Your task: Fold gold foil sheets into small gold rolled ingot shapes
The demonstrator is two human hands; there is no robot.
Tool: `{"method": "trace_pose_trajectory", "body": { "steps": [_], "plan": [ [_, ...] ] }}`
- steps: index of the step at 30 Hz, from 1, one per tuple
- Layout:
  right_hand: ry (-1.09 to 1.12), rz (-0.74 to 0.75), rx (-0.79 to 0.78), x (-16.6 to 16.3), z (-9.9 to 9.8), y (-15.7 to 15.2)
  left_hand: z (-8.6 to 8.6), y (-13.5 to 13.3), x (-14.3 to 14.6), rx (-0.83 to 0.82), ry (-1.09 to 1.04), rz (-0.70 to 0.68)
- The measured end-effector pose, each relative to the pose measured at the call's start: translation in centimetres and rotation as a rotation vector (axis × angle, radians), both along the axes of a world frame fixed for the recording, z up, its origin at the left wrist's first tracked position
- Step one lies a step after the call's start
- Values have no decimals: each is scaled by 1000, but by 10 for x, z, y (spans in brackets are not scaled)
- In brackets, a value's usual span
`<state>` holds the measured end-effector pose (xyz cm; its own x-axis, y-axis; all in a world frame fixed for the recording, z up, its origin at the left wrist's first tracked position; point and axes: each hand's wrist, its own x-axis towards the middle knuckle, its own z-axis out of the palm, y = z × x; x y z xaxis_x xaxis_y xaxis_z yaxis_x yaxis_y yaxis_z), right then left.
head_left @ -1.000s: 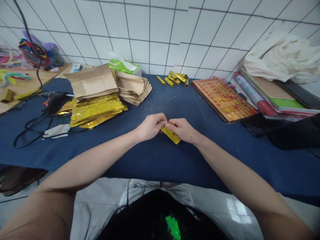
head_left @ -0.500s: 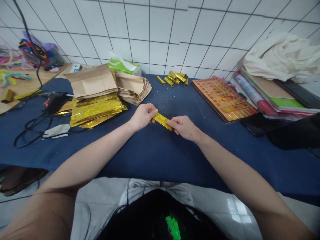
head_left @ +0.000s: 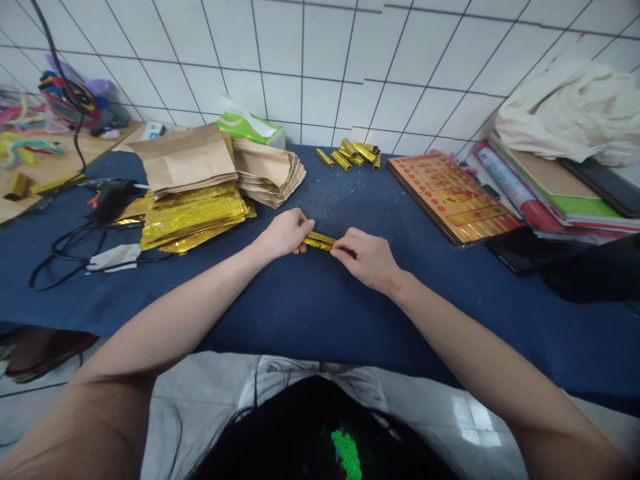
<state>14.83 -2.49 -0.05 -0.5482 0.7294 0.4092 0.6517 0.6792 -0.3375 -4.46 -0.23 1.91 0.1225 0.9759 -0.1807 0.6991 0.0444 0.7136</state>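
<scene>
A narrow folded strip of gold foil paper (head_left: 320, 241) is stretched between my two hands, just above the blue cloth. My left hand (head_left: 286, 233) is closed on its left end, thumb on top. At the other end, my right hand (head_left: 364, 257) pinches the strip between thumb and fingertips. Behind the hands, near the wall, lies a small pile of rolled gold paper tubes (head_left: 353, 153). Left of my left hand sits a stack of gold foil sheets (head_left: 195, 217) with brown paper sheets (head_left: 185, 160) on top.
A black glue gun (head_left: 113, 200) and its looped cable (head_left: 57, 257) lie at the left. To the right are a flat orange-gold box (head_left: 453, 197), stacked books and folders (head_left: 560, 193), and a white cloth bag (head_left: 575, 113). A green tissue pack (head_left: 250, 127) stands by the wall.
The gold strip has turned from its broad flat face to a narrower, ridged side and lies more level. My right hand's fingers have shifted on its end.
</scene>
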Motion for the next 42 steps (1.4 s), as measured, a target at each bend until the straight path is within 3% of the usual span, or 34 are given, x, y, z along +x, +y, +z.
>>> {"method": "trace_pose_trajectory", "body": {
  "steps": [9,13,15,18,21,25,35,42],
  "plan": [
    [-180,-41,85,1,-5,0,9,4,-13,-2,208,-88],
    [-235,-57,96,0,-7,0,18,-7,-15,285,297,27],
    [-255,-62,94,-1,-8,1,20,-17,-15,399,309,-75],
    [-257,-55,87,-1,-8,2,12,-29,-16,475,415,-378],
    [-229,-44,90,-2,-10,2,0,-33,-18,555,569,-487],
    [-176,-25,112,-3,-11,2,-10,-28,-21,571,610,-491],
    [-99,-7,98,-1,-10,2,-13,-25,-21,560,563,-453],
    [-6,-99,-43,-6,-7,0,-13,-20,-19,345,320,-275]
  ]
}}
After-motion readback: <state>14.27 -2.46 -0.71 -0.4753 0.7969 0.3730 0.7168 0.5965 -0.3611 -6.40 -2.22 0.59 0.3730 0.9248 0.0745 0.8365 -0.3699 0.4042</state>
